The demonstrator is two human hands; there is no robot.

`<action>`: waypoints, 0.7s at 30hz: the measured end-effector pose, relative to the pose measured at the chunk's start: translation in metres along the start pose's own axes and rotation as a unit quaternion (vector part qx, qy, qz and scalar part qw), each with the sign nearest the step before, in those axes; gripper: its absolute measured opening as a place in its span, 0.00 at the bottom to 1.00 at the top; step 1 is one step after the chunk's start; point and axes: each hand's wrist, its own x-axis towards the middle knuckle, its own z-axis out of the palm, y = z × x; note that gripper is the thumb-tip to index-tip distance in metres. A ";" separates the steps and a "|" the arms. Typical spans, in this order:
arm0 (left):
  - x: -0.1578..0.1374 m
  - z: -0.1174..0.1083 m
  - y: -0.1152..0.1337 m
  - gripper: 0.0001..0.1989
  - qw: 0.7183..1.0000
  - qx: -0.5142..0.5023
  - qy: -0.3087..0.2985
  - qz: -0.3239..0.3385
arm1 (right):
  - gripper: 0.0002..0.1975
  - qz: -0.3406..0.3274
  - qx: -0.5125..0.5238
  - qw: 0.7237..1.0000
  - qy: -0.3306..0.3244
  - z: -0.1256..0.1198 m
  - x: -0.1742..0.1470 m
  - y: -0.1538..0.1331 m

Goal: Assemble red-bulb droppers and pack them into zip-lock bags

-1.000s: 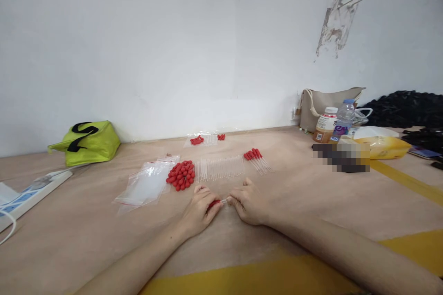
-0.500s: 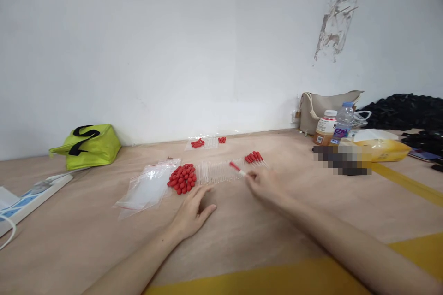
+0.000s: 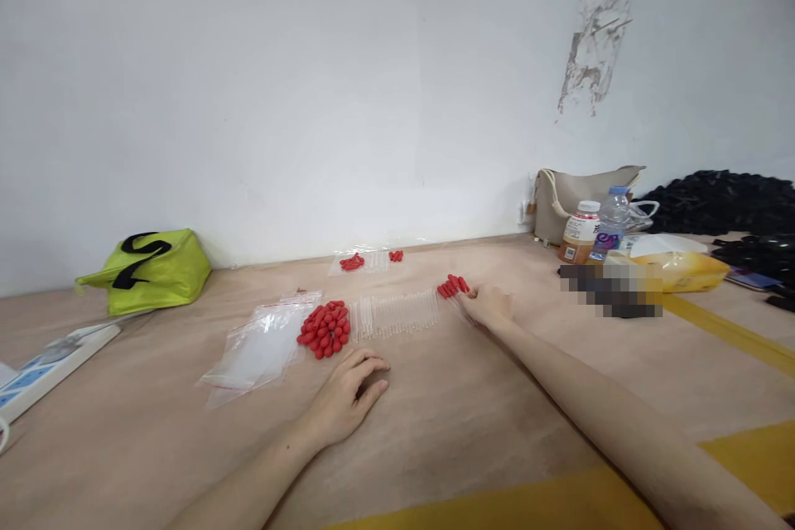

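My right hand [image 3: 490, 305] is pinched on a red-bulbed glass dropper at the near right side of a small row of red-bulbed droppers [image 3: 450, 286]; its fingers partly cover that row. Left of them lies a line of clear glass tubes [image 3: 397, 312] side by side. A round heap of red rubber bulbs [image 3: 324, 330] sits at the left end of the tubes. My left hand [image 3: 351, 391] rests on the brown table covering just in front of this heap, thumb and fingers apart, with nothing in it.
Clear zip bags [image 3: 264, 345] lie left of the bulbs. Near the wall is another clear bag [image 3: 376, 261] with red bulbs on it. At the left are a lime bag [image 3: 162, 273] and a power strip [image 3: 55, 368]; at the right, bottles [image 3: 579, 233], a tissue pack [image 3: 683, 269] and a grey bag [image 3: 546, 207].
My right hand has carried the red-bulbed dropper right and slightly away from me, to the row of droppers. My left hand has drawn back slightly from the bulb heap.
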 end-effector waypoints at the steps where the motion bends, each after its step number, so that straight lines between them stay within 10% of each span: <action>1: 0.000 0.000 0.000 0.09 1.000 0.001 0.001 0.000 | 0.19 -0.001 0.001 1.000 -0.005 0.000 0.000 0.000; 13: -0.006 0.000 -0.001 0.11 1.000 -0.002 -0.007 -0.015 | 0.18 -0.038 0.022 0.998 0.046 0.004 -0.004 -0.001; 21: -0.006 0.001 -0.001 0.11 1.000 0.004 -0.002 -0.011 | 0.15 -0.118 -0.071 0.990 -0.033 0.011 -0.009 -0.033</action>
